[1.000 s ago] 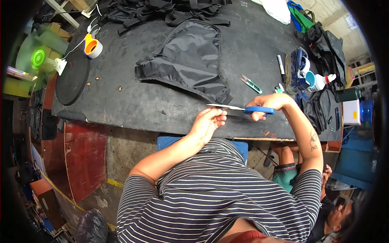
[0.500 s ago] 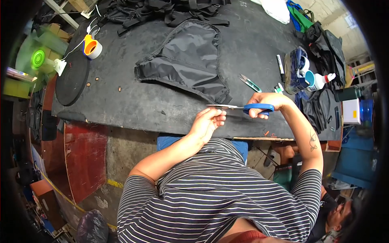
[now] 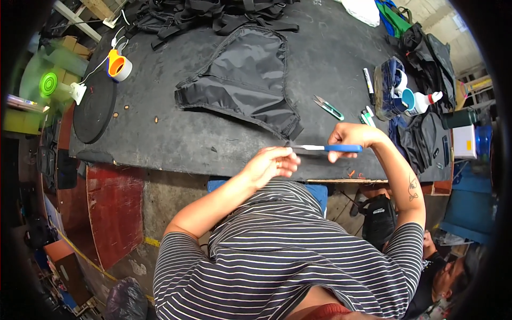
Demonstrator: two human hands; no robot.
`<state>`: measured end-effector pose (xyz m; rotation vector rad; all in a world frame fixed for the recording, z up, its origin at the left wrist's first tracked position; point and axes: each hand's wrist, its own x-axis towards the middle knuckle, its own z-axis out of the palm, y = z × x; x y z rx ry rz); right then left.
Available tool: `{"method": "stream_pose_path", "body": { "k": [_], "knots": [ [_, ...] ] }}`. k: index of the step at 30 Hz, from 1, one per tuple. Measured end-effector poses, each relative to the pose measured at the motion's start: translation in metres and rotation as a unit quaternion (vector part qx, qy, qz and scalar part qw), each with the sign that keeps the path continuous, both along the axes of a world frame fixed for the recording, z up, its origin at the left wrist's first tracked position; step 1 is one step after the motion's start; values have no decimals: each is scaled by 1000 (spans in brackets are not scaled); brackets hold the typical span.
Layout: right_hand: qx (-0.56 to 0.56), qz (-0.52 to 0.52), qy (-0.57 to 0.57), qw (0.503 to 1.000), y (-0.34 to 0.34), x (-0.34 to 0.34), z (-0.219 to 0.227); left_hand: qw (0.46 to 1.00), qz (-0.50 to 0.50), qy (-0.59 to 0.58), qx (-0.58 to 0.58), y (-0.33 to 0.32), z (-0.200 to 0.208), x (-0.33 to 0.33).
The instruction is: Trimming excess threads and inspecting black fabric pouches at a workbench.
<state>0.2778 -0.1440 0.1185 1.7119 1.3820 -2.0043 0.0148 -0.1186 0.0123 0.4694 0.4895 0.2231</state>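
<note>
My right hand (image 3: pixel 349 135) is closed around the blue handles of a pair of scissors (image 3: pixel 316 148), whose blades point left. Close to the blade tips, my left hand (image 3: pixel 271 163) has its thumb and forefinger pinched together, the other fingers loosely curled and slightly blurred. A small dark bit shows at that pinch, too small to name. Just beyond both hands, a black fabric panel (image 3: pixel 242 74) with bound edges lies flat on the dark table (image 3: pixel 176 133), its nearest corner close to the scissors' tips.
Green-handled thread snips (image 3: pixel 328 108) and a marker (image 3: pixel 368 85) lie right of the panel. A plastic container (image 3: pixel 388 90) and a white glue bottle (image 3: pixel 424 102) stand farther right. Black straps (image 3: pixel 208 18) are heaped at the back. At lower right, a person (image 3: pixel 445 277) sits beside a black bag (image 3: pixel 378 218).
The scissors have turned more edge-on, and their tips sit slightly farther right. My left hand has shifted a little, its lower fingers loosening. A black bag now shows below the table near the other person.
</note>
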Motion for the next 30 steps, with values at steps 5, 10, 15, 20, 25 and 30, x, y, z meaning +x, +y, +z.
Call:
{"method": "stream_pose_path", "body": {
  "k": [5, 10, 15, 20, 25, 30],
  "knots": [
    [39, 90, 36, 994, -27, 20, 12, 769, -172, 189, 586, 71, 60, -44],
    [106, 53, 32, 992, -52, 27, 18, 253, 190, 450, 835, 173, 67, -70],
    [116, -170, 75, 976, -89, 25, -4, 684, 191, 389, 587, 199, 41, -86],
    [217, -401, 200, 867, -99, -22, -45, 787, 478, 226, 318, 126, 13, -50],
    [217, -456, 224, 834, -86, -68, -71, 906, 403, 74, 104, 67, 3, 15],
    [175, -497, 235, 816, -79, -94, -70, 945, 285, 52, 148, 53, 3, 35]
  ]
}}
